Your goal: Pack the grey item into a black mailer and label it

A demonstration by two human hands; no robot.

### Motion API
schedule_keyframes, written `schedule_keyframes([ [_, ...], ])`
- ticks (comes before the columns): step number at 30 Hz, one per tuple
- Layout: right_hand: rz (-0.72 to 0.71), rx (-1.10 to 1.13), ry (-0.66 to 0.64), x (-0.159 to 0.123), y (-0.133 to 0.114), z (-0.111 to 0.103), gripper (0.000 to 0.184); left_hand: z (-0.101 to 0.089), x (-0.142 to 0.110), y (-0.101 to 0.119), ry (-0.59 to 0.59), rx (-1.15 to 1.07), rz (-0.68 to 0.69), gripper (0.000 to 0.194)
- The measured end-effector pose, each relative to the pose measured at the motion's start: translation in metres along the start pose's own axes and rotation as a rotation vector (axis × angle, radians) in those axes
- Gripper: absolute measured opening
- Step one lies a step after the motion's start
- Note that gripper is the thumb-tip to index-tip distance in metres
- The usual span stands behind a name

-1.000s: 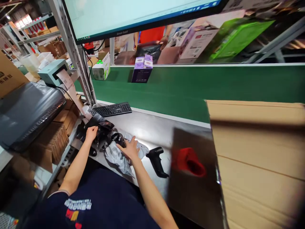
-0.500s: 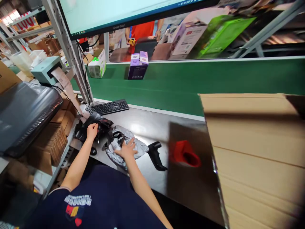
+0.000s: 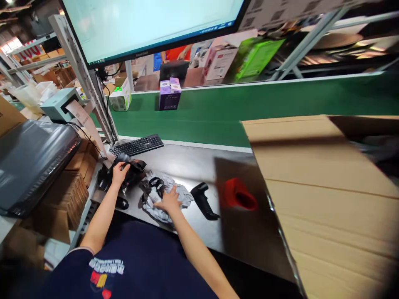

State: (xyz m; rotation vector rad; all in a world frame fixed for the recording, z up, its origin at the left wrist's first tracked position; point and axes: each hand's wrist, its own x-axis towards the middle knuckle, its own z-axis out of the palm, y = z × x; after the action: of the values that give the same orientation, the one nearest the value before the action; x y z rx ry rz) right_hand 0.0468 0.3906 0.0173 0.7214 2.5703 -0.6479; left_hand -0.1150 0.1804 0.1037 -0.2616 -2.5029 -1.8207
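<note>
My left hand (image 3: 119,173) is closed on crumpled black plastic (image 3: 134,169), its fingers pinched together. My right hand (image 3: 170,200) lies with fingers spread on a crumpled grey-white plastic bag (image 3: 160,212). Between the two hands, black strips or loops (image 3: 156,184) lie on top of that bag; what they belong to is unclear. Just right of the bag rests a black handheld barcode scanner (image 3: 204,202). A black mouse (image 3: 122,203) sits below my left wrist, partly hidden by the arm.
A keyboard (image 3: 137,145) lies behind the black plastic. To the right are a red hollow object (image 3: 239,194) and a large cardboard sheet (image 3: 299,166). Beyond the metal table, a green conveyor (image 3: 212,120) carries a purple box (image 3: 170,99). The monitor (image 3: 156,25) hangs overhead; a label printer (image 3: 60,104) stands left.
The view has shifted slightly. My left hand still grips the black plastic, and my right hand stays spread on the grey-white bag. A dark object now shows behind the purple box.
</note>
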Motion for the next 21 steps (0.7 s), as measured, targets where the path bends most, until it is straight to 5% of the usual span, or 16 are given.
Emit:
schedule_keyframes([
  [4,-0.074,0.024,0.059,-0.01,0.007,-0.005,0.086,0.006,-0.001,0.003,-0.132,0.272,-0.031,0.015],
  [13,-0.443,-0.145,-0.051,-0.018,0.04,0.015,0.089,0.023,-0.007,0.017,0.061,0.513,0.002,0.022],
  [16,-0.429,0.0,-0.048,-0.009,0.049,0.013,0.085,0.032,-0.018,0.015,0.0,0.498,0.0,0.022],
  [21,-0.349,0.563,0.103,-0.011,0.083,0.009,0.068,0.034,-0.03,0.021,-0.04,0.353,0.081,0.024],
])
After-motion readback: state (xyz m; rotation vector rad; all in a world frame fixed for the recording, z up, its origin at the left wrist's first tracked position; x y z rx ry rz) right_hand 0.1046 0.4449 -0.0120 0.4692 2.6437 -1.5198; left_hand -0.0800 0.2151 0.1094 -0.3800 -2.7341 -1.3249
